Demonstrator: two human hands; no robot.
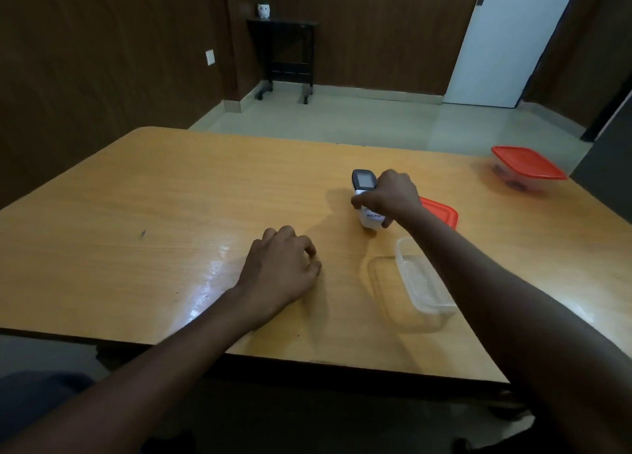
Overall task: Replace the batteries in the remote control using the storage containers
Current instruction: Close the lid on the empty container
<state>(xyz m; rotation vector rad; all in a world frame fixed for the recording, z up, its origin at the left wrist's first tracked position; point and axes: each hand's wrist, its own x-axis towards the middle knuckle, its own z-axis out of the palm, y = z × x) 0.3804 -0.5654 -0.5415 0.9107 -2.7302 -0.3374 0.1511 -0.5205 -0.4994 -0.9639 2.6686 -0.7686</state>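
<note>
Right of centre in the frame, the right hand (pixel 388 193) has its grip closed around the remote control (pixel 366 197), fingers wrapped over the white body from above while the dark display end projects toward the upper left of the hand. The lower end of the remote control appears to rest on or just above the counter (pixel 136 197); contact cannot be confirmed. The step in hand is judged to be taking up the remote control, ahead of opening its battery compartment. Just behind the right wrist lies a red lid (pixel 441 212), detached, and in the lower right of the counter stands an open clear container (pixel 424 282), its contents not discernible. At the upper right edge of the counter sits a second container with a red lid (pixel 528 163) fitted; dark items show faintly through its wall. The left hand (pixel 280 269) rests palm-down at centre, fingers loosely curled, grip holding nothing, well apart from the remote control. Both forearms extend from the bottom of the frame, the right reaching further across. The next move likely calls for turning the remote control over to expose its back, then bringing the left hand in to steady the body while the cover is slid off. No batteries are identifiable.
</note>
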